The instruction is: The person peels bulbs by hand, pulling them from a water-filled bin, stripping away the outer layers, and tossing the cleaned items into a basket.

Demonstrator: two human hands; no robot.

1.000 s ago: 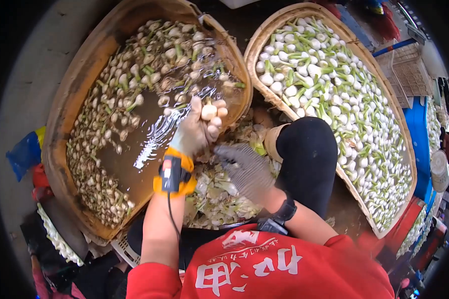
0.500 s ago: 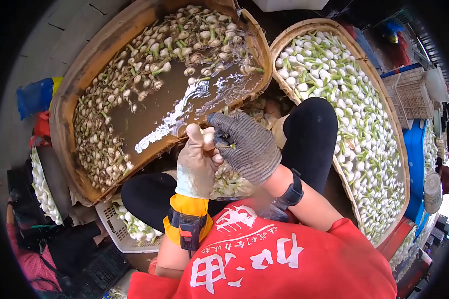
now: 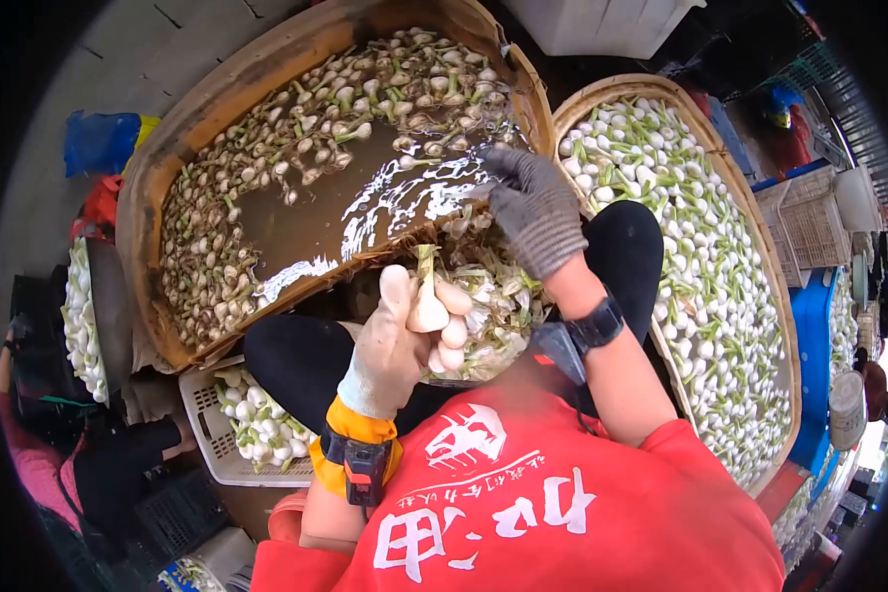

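Note:
A pale glove covers my left hand [image 3: 390,335], whose fingers are closed round a white garlic bulb [image 3: 428,310] with a short green stem pointing up. My right hand [image 3: 535,209], in a grey striped glove, hovers by the near right rim of a large tub [image 3: 158,314]. Its fingers are stretched out and apart, with nothing visible in them. Brownish water fills the tub, and unpeeled garlic bulbs [image 3: 207,266] float and crowd along its far and left sides. Below my hands, between my knees, lies a heap of garlic peelings [image 3: 498,321].
On the right stands a long basket [image 3: 777,434] full of clean white garlic with green stems. A white crate [image 3: 210,434] with trimmed bulbs sits by my left knee. Another person [image 3: 44,474] in pink is at far left. A white bin [image 3: 602,25] stands beyond the tub.
My right hand has left my left hand and moved up and right to the tub's rim, its fingers opening. The garlic bulb in my left hand now shows clearly. The view has shifted slightly.

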